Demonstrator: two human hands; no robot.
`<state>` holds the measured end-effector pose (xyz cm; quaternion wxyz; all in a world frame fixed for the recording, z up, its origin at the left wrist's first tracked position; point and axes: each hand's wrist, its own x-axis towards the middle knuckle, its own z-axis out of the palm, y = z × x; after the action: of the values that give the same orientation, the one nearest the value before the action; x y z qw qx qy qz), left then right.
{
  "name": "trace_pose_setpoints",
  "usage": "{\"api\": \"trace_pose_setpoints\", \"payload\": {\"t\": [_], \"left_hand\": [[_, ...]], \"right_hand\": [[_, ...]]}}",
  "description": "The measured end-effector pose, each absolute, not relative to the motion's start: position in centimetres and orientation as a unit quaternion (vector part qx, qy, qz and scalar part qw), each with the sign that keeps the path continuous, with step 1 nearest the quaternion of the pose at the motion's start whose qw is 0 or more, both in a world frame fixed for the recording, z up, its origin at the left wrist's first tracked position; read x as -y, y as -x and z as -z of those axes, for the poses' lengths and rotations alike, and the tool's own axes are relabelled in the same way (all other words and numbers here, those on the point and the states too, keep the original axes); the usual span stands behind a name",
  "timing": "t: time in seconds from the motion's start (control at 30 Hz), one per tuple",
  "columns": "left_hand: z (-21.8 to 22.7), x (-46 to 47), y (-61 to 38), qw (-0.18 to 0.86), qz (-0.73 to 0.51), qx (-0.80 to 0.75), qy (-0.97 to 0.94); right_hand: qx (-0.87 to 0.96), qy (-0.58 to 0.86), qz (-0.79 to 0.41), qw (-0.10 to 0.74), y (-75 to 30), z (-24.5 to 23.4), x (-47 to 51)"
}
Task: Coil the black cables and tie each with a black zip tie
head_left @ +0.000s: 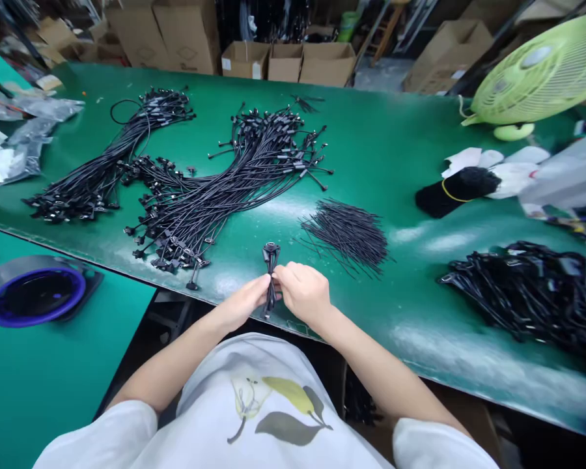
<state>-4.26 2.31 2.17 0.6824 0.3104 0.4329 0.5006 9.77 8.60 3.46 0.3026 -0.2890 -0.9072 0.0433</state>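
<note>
The left hand (pixel 244 303) and the right hand (pixel 303 294) were positioned close together at lower centre of the frame, above the near edge of a green-topped workbench (pixel 371 156). Both hands grasped a black cable (pixel 271 286) folded into a narrow loop, pinching it between thumbs and fingers. The cable stood upright between the hands, with a black connector (pixel 271 251) projecting above them and a short end extending below.

Bundled black connector cables (pixel 190 208) lay fanned across the bench, upper left of the hands. A pile of thin loose black wires (pixel 346 238) lay just to the right of the hands. A heap of coiled black cables (pixel 522 293) occupied the right side of the frame. Above it, a black bundle tied with a yellow band (pixel 449 193) rested against white sheets (pixel 512 179). A green fan (pixel 537 71) stood at upper right. Cardboard boxes (pixel 244 60) stood beyond the bench at top centre. At lower left, a second green bench (pixel 43 391) carried a round blue-rimmed object (pixel 36 293) of undetermined type.
</note>
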Motion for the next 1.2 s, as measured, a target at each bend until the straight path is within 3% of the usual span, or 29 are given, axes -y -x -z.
{"api": "trace_pose_setpoints", "payload": {"t": [0.1,0.27,0.33,0.5,0.6,0.7,0.83,0.93,1.03,1.13,1.2], "left_hand": [[-2.3,-2.1,3.6,0.682,-0.521,-0.417,-0.300],[-2.2,-2.6,2.4,0.590,-0.543,-0.460,-0.381],[-2.1,-2.9,1.9,0.597,-0.553,-0.451,-0.366],[-2.5,-4.7,1.0,0.626,-0.580,-0.448,-0.266],[-2.2,-5.5,0.3,0.616,-0.564,-0.482,-0.265],[-1.6,-5.3,-1.0,0.602,-0.452,-0.526,-0.395],[-1.3,-4.3,-1.4,0.590,-0.248,-0.494,-0.589],[-1.7,-3.9,0.6,0.583,-0.190,-0.475,-0.631],[-2.1,-3.7,3.4,0.572,-0.180,-0.512,-0.615],[-2.4,-3.1,5.9,0.534,-0.214,-0.569,-0.588],[-2.5,-2.5,7.1,0.496,-0.241,-0.602,-0.577]], "right_hand": [[0.897,0.313,-0.083,0.299,-10.1,-3.1,-8.7],[0.768,0.352,-0.463,0.269,-10.4,-2.8,-9.2],[0.732,0.359,-0.518,0.259,-10.9,-2.7,-9.1],[0.813,0.405,-0.313,0.278,-13.1,-3.1,-8.1],[0.798,0.433,-0.266,0.324,-14.0,-3.2,-7.3],[0.765,0.453,-0.293,0.351,-14.5,-2.8,-6.9],[0.760,0.487,-0.306,0.303,-17.0,-1.9,-8.7],[0.691,0.655,-0.127,0.279,-24.0,-2.7,-11.6],[0.611,0.735,-0.013,0.295,-34.2,-5.3,-14.1],[0.593,0.715,0.110,0.353,-42.2,-7.4,-16.6],[0.662,0.650,0.085,0.364,-43.3,-7.9,-18.6]]}}
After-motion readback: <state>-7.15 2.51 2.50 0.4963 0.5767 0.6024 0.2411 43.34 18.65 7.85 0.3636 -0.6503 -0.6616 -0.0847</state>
